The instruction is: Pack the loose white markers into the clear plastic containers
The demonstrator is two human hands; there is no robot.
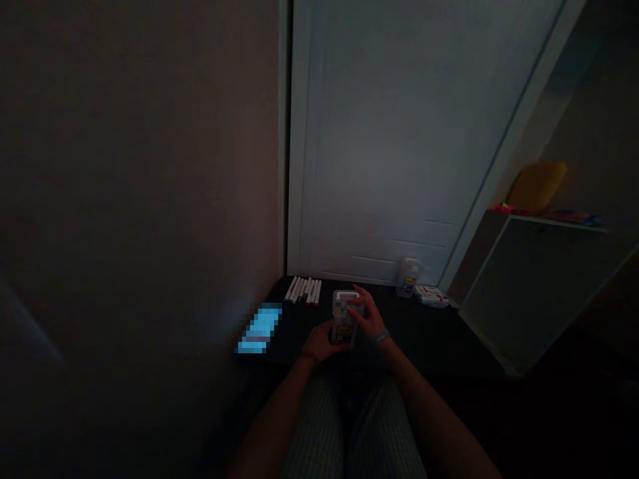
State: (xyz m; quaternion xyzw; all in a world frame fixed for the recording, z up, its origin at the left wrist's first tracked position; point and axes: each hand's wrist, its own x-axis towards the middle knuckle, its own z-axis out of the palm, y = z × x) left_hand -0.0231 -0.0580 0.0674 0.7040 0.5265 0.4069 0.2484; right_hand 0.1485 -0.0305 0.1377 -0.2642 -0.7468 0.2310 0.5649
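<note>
A clear plastic marker case (343, 332) with a white rim and a yellow-and-dark label stands upright before me, just above the dark table. Around its lower left side is wrapped my left hand (318, 342). My right hand (368, 318) is at the upper right of the case, its bent fingers gripping near the rim; poor light blurs the fingertips. Something with faint colours shows inside the case. To the left, several white markers (303, 291) with coloured ends lie side by side on the table.
The dark table (429, 339) meets a white door (389, 146). A second clear case (409, 276) stands at the back right beside a white packet (432, 296). A bright pixelated screen (260, 329) lies at the left edge. A cabinet (539, 286) bounds the right.
</note>
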